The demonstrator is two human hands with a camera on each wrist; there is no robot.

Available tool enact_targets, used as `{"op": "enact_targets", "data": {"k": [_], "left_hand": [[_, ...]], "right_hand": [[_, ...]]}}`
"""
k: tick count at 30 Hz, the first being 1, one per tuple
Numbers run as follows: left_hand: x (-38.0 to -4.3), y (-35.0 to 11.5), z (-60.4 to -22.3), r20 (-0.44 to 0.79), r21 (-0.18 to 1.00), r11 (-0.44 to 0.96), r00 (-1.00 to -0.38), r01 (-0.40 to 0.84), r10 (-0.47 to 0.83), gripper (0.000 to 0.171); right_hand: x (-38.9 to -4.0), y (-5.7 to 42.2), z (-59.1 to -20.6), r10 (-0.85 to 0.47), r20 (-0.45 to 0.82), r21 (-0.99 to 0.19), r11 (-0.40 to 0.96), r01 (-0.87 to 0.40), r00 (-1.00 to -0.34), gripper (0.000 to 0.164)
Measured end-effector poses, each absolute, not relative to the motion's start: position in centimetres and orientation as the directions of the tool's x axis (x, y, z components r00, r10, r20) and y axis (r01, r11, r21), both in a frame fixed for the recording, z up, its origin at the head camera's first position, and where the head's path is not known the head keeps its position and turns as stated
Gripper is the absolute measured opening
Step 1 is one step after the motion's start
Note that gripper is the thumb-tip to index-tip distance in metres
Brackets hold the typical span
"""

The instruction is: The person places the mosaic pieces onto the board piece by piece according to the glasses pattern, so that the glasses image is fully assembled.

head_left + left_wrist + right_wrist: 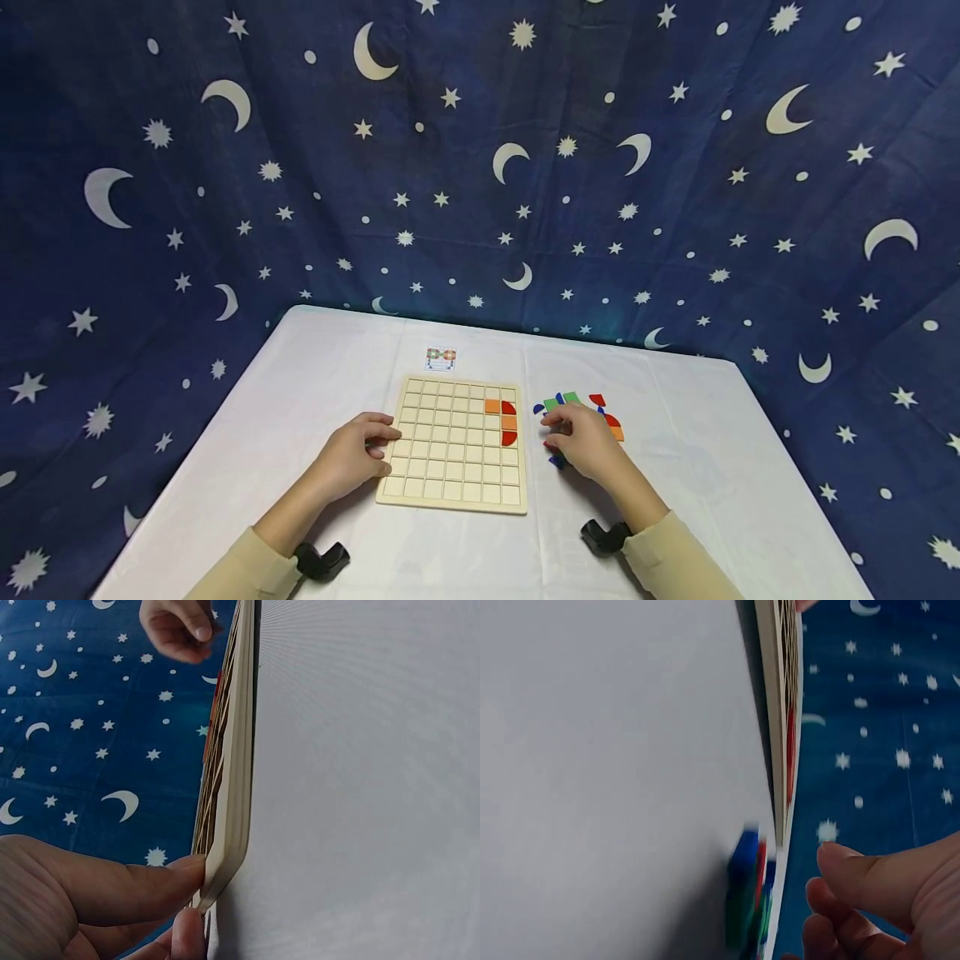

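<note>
Starry cloth point(555, 187) backs a white table point(675, 433). Pieces point(597, 400) lie just right of the board point(442, 450), close by the right hand point(588, 437), the nearer one; its fingers curl, whether round a piece I cannot tell. The left hand point(348, 454) pinches the board's left edge.

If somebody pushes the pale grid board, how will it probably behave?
The pale grid board is likely stiff, since its edge looks straight while the left hand pinches it. It would probably slide rather than tip, being wide and low on the white tabletop.
</note>
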State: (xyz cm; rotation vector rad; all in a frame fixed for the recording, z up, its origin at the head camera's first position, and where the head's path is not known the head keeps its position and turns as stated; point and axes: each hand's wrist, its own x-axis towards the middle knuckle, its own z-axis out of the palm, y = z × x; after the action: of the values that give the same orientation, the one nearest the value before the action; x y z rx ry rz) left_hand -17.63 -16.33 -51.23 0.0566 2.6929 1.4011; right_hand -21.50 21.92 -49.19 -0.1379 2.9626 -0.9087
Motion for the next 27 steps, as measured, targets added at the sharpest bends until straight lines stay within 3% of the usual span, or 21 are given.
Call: {"op": "enact_targets", "data": {"k": [13,27], "left_hand": [[-17.8,-16.4,-51.4,-0.075,0.815,0.579,-0.994,-0.012,0.084,0.05],[-17.8,-16.4,-51.6,-0.07,0.813,0.582,-0.994,-0.008,0.085,0.05]], "right_hand": [[-20.4,29.1,-49.3,-0.025,-0.064,-0.482,0.876,0.009,-0.998,0.021],[-20.6,30.2,-50.0,0.015,-0.104,-0.435,0.899,0.059,-0.995,0.024]]}}
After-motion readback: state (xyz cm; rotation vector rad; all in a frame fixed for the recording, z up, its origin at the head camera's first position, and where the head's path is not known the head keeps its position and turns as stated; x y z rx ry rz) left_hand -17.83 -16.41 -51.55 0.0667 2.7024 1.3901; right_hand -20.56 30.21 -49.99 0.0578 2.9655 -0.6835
